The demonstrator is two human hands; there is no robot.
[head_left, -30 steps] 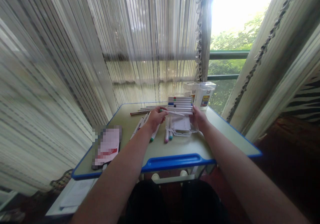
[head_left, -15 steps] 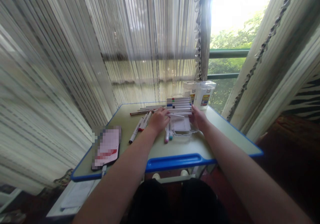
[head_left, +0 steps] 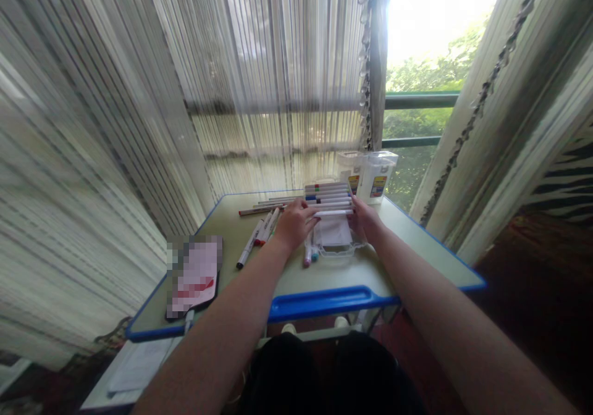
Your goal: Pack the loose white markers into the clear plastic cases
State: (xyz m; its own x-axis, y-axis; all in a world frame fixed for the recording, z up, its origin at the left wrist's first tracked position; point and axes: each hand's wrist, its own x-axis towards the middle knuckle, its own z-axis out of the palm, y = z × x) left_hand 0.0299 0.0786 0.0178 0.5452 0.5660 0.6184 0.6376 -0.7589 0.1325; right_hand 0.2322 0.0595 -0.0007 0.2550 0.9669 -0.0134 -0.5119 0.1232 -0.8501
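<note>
A clear plastic case (head_left: 340,253) lies open on the small table, with a row of white markers (head_left: 328,194) side by side in its far part. My left hand (head_left: 295,222) is closed on the left end of a white marker (head_left: 334,213), which lies level along the near side of that row. At the case's right side, my right hand (head_left: 365,218) grips the edge, its thumb by the marker ends; some fingers are hidden. A pink-ended marker (head_left: 307,258) and a teal-ended marker (head_left: 315,254) stick out from the case's near left corner.
Left of my left hand lie several loose markers (head_left: 250,246), with long thin pencils (head_left: 259,210) behind them. A phone (head_left: 197,273) with a cable rests at the left edge. Clear containers (head_left: 378,177) stand at the back right of the blue-edged table (head_left: 430,260).
The white marker by my left hand was slanted across the case and now lies level beside the row. My right hand stays at the case's right side.
</note>
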